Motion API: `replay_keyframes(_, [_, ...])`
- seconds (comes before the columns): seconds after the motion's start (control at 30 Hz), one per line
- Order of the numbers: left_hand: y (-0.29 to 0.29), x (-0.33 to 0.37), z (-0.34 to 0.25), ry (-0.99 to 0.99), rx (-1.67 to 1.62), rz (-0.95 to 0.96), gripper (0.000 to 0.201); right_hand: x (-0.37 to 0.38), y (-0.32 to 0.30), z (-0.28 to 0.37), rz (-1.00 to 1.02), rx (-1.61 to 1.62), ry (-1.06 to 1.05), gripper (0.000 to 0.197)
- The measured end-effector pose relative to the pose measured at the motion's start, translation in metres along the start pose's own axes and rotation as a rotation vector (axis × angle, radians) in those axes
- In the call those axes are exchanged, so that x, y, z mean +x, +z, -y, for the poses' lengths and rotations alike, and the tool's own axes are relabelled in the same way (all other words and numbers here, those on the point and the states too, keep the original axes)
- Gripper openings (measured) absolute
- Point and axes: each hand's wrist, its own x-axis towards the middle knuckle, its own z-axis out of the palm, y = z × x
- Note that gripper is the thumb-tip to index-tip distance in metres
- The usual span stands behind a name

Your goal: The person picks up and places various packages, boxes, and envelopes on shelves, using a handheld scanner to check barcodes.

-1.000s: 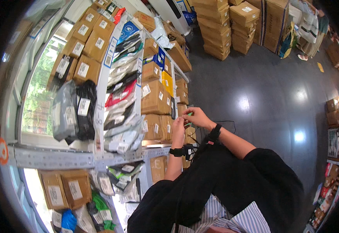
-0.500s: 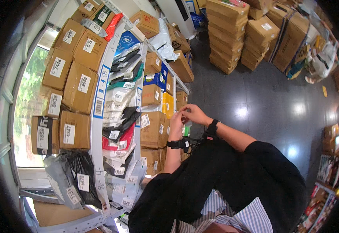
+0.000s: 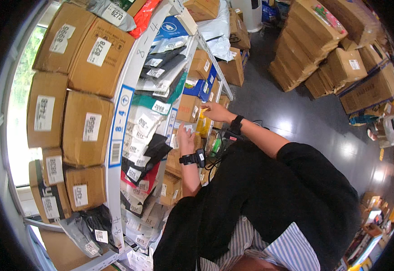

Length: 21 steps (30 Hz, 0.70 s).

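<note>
My left hand is raised in front of the shelf, fingers apart and holding nothing I can see. Behind it are a cardboard box and a light-coloured label. Farther out, my right hand reaches left toward the shelf, its fingers loosely stretched and nothing visible in them. A labelled cardboard box and a yellow package are nearest to it; whether it touches either I cannot tell. Dark bands circle both wrists, with a cable running between them.
On the left, a white metal shelf holds labelled cardboard boxes and a stack of bagged parcels. Tall piles of cardboard boxes stand on the dark floor at the far right. More goods line the right edge.
My hands were together at the fingertips and have parted. The left hand has moved left, the right hand forward toward the shelf boxes. The view has shifted closer to the shelf.
</note>
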Motion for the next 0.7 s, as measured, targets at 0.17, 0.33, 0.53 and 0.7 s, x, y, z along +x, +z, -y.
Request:
replay_keyframes(0.17, [-0.001, 0.064, 0.005, -0.075, -0.141, -0.159, 0.072, 0.077, -0.004, -0.011, 0.095, -0.243, -0.014, 0.06])
replay_keyframes(0.33, [-0.015, 0.117, 0.01, -0.22, -0.348, -0.141, 0.049, 0.149, 0.025, -0.041, 0.514, -0.38, 0.208, 0.056])
replay_keyframes(0.53, [0.055, 0.112, -0.011, -0.145, -0.019, -0.193, 0.056, 0.169, 0.017, -0.116, 0.344, -0.304, -0.15, 0.037])
replay_keyframes(0.7, [-0.046, 0.132, 0.052, 0.178, 0.14, -0.324, 0.051, 0.168, -0.013, 0.008, 0.42, -0.057, -0.108, 0.033])
